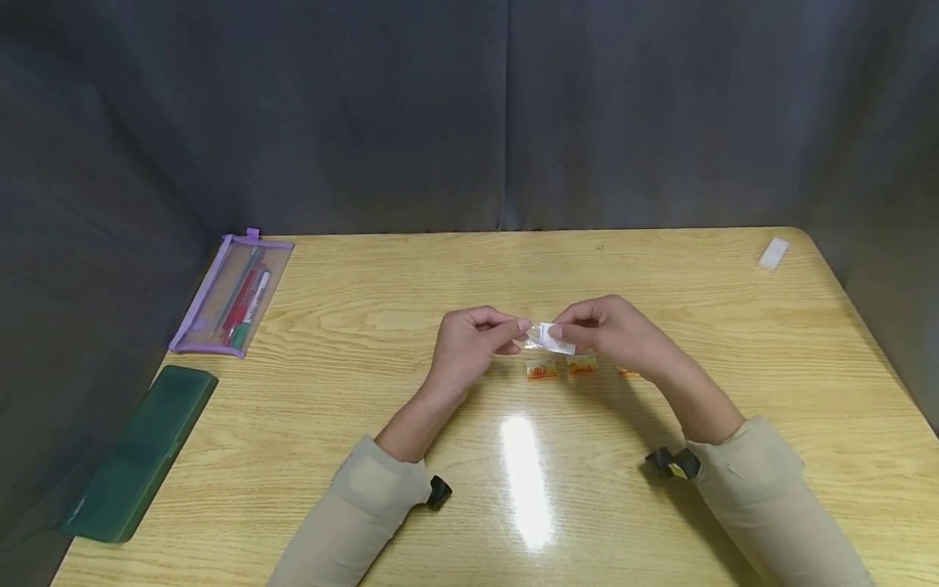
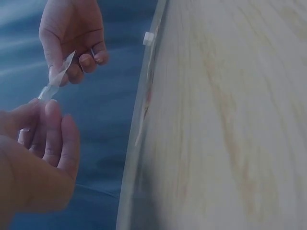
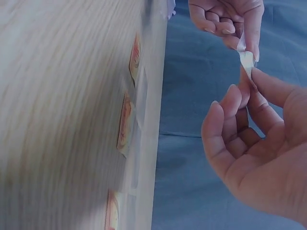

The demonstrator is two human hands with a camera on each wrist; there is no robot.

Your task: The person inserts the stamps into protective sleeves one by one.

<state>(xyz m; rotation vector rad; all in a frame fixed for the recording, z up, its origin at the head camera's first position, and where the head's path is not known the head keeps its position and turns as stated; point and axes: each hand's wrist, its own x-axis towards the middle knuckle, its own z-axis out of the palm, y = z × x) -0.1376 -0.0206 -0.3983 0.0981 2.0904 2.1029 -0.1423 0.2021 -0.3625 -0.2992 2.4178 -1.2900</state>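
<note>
A white-and-clear packet is pinched at opposite ends between thumb and fingers by left hand and right hand.

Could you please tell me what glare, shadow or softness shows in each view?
Head: a bright white glare streak on the table, with a shadow alongside the right forearm; left wrist: a hazy, washed-out look, the table's grain soft; right wrist: a bright highlight on the held packet, and a dim shadow on the table beside the orange packets.
</note>
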